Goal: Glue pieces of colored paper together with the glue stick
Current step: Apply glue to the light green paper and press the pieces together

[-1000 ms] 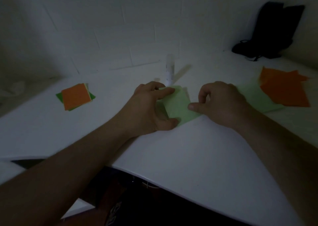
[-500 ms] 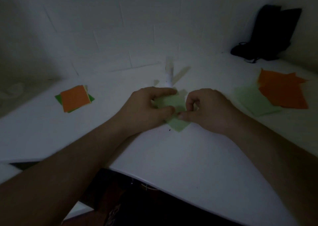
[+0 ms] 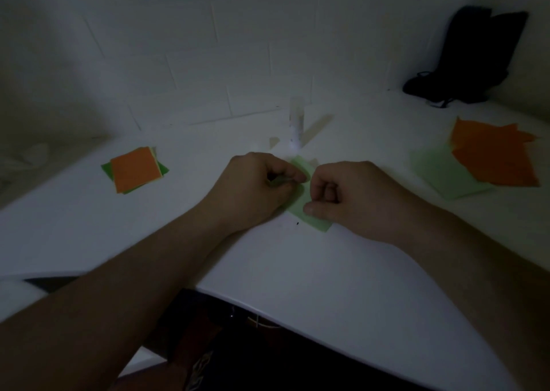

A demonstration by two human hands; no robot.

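Observation:
A light green paper square (image 3: pixel 300 204) lies on the white table (image 3: pixel 297 271) between my hands. My left hand (image 3: pixel 256 186) pinches its upper left edge, fingers curled over it. My right hand (image 3: pixel 348 194) has curled fingers, and its thumb presses the paper's right part near the lower corner. Much of the sheet is hidden under both hands. A white glue stick (image 3: pixel 296 125) stands upright just behind the paper, untouched.
A small stack of orange and green squares (image 3: pixel 134 171) lies at the left. At the right, orange sheets (image 3: pixel 494 155) overlap light green sheets (image 3: pixel 440 173). A black bag (image 3: pixel 473 60) leans in the far right corner against the tiled wall.
My hands have drawn together over the green sheet. The paper looked flat and wide a second ago; now it is mostly covered and pinched, with my left fingers curled over its upper edge.

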